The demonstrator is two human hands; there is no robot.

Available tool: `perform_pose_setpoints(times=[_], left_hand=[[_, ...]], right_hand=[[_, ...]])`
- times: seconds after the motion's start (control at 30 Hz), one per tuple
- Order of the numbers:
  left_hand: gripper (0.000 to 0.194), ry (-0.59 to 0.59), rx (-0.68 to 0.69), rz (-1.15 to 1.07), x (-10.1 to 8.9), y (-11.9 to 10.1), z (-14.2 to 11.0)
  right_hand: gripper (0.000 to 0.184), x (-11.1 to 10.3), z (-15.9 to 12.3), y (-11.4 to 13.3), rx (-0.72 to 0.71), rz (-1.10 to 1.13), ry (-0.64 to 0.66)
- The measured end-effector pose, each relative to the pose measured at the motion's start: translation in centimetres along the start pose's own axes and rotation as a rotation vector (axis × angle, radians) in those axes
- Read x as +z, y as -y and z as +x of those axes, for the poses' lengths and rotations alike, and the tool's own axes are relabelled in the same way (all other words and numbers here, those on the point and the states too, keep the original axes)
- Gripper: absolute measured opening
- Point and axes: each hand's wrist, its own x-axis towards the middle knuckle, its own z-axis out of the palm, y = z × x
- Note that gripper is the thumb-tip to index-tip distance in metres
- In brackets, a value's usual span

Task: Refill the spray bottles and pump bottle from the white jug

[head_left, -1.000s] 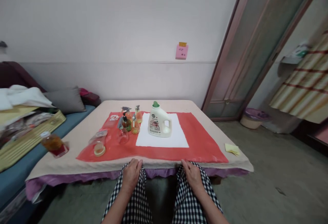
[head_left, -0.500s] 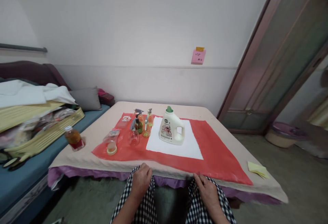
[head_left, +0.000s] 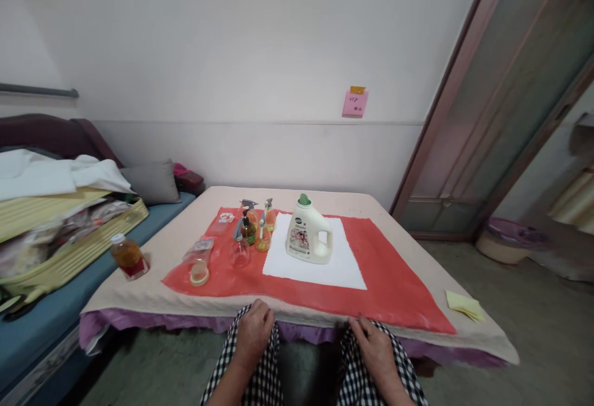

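Note:
My left hand [head_left: 254, 333], its fingers curled closed, rests on my left knee in black-and-white checked trousers [head_left: 227, 366]. On the other knee lies my right hand [head_left: 372, 344], fingers bent in and holding nothing that shows. Beyond both hands, a cream detergent jug [head_left: 307, 233] with a green cap stands upright on a white sheet [head_left: 320, 276]. That sheet lies over a red cloth [head_left: 390, 263]. To the jug's left, several spray bottles [head_left: 240, 252] and a dark pump bottle [head_left: 249, 230] are grouped. A clear pouch with a round lid [head_left: 199, 273] lies nearer me.
A bottle of amber liquid [head_left: 129, 256] stands at the table's left side. Yellow paper notes [head_left: 464, 306] lie near the right corner. A blue bed [head_left: 28, 338] with piled cloths is on the left. A basin [head_left: 508, 242] sits on the floor at right.
The view has shifted slightly, so things on the table appear a little further left. Both hands stay on the knees, and the objects keep their places.

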Motion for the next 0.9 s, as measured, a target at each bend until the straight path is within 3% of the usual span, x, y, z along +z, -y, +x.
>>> perform_pose_setpoints(times=[0.9], left_hand=[[0.029, 0.026, 0.014, -0.042, 0.07, 0.34, 0.0]], right_hand=[[0.067, 0.49, -0.14, -0.42, -0.072, -0.118, -0.011]])
